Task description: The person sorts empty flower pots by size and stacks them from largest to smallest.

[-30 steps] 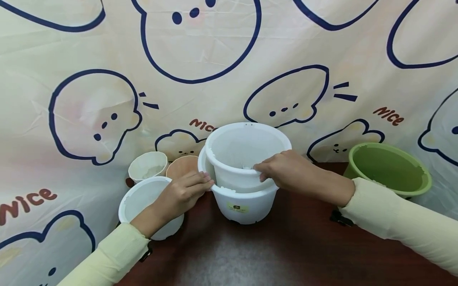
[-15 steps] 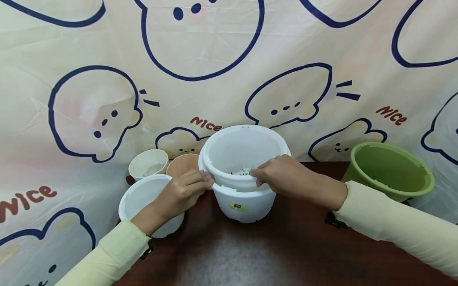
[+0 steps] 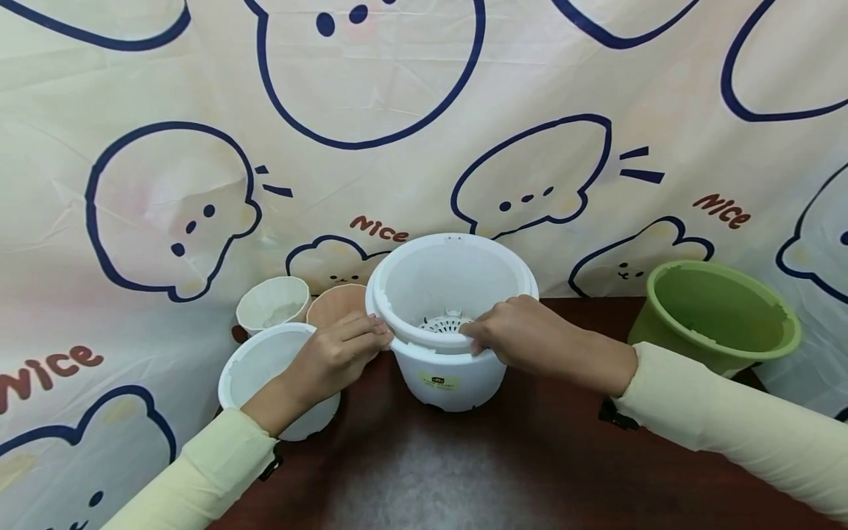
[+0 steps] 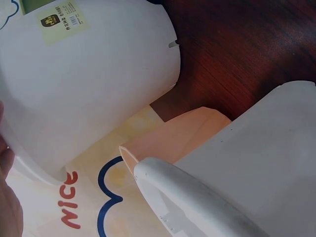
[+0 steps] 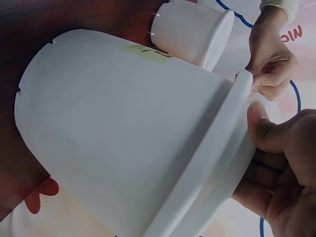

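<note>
In the head view a large white flowerpot [image 3: 442,386] with a yellow label stands upright on the dark table. A second white flowerpot [image 3: 457,278] sits nested inside it, its rim slightly above the outer one and its slotted bottom showing. My left hand [image 3: 341,352] pinches the outer pot's rim at the left. My right hand [image 3: 530,333] grips the inner pot's rim at the front right, thumb on one side and fingers on the other, as the right wrist view shows. The label [image 4: 61,22] faces the front.
Left of the nested pots stand a smaller white pot [image 3: 265,368], a peach pot [image 3: 336,302] and a cream fluted pot [image 3: 273,305]. A green pot [image 3: 722,316] is at the right. Behind everything hangs a printed cloth [image 3: 371,184]; the brown table [image 3: 464,478] reaches forward.
The inner white pot has sunk deeper into the outer one, with my right hand moving down along with it. More of its slotted bottom shows. My left hand has stayed at the outer rim.
</note>
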Available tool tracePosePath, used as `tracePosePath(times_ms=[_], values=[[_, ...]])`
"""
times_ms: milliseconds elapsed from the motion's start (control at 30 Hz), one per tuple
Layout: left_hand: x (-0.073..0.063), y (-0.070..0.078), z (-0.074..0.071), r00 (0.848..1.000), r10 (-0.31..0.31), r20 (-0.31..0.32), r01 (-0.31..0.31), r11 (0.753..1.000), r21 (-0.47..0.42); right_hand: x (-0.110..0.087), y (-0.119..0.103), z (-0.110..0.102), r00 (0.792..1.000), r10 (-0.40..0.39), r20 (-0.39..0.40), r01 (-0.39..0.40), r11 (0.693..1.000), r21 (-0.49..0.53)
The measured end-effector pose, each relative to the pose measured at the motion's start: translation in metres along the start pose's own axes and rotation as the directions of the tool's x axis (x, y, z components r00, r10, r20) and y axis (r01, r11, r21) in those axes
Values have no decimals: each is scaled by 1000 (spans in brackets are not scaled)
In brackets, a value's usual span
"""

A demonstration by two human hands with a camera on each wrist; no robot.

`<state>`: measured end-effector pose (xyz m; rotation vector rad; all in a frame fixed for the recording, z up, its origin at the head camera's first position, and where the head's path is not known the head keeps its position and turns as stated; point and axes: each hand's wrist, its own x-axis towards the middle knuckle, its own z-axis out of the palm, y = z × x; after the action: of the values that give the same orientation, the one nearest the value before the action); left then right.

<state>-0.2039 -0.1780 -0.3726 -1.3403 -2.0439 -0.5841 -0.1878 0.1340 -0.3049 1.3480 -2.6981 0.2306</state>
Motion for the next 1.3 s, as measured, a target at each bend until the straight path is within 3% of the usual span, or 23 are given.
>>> tracePosePath(times_ms=[500, 1033, 1300], values=[[1, -2, 2, 1000, 13, -24, -13, 1000, -15, -2, -2, 1, 1000, 11, 22, -11, 1000, -1], [0, -2, 0, 999, -19, 34, 21, 998, -54, -7, 4, 1, 998, 53, 19, -54, 997, 55], [1, -1, -7, 996, -62, 71, 67, 995, -77, -21, 15, -3, 997, 42, -59, -40, 999, 36]])
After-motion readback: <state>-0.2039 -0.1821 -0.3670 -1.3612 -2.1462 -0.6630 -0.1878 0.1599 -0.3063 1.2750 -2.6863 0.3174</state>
